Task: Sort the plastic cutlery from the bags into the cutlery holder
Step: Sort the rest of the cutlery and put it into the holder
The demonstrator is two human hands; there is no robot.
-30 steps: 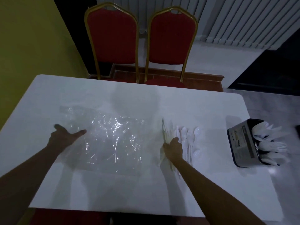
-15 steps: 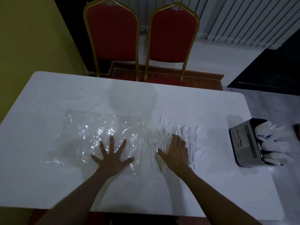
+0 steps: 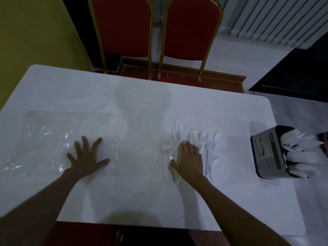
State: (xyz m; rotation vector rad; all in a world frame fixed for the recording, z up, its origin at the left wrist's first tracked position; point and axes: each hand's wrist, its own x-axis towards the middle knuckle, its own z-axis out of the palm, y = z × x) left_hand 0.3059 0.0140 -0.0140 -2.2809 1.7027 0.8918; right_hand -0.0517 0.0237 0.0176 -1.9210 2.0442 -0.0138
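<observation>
My left hand lay flat, fingers spread, on the clear bag. My right hand rested with loose, uncurled fingers on the cutlery heaped on the table, well apart from the holder. The pieces looked light, thin and slippery; I judged pinching several handles together safest.

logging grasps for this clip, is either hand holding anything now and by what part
Nothing is held. The left hand lies flat, fingers spread, on the clear plastic bag; the right hand rests open on the loose cutlery.
</observation>
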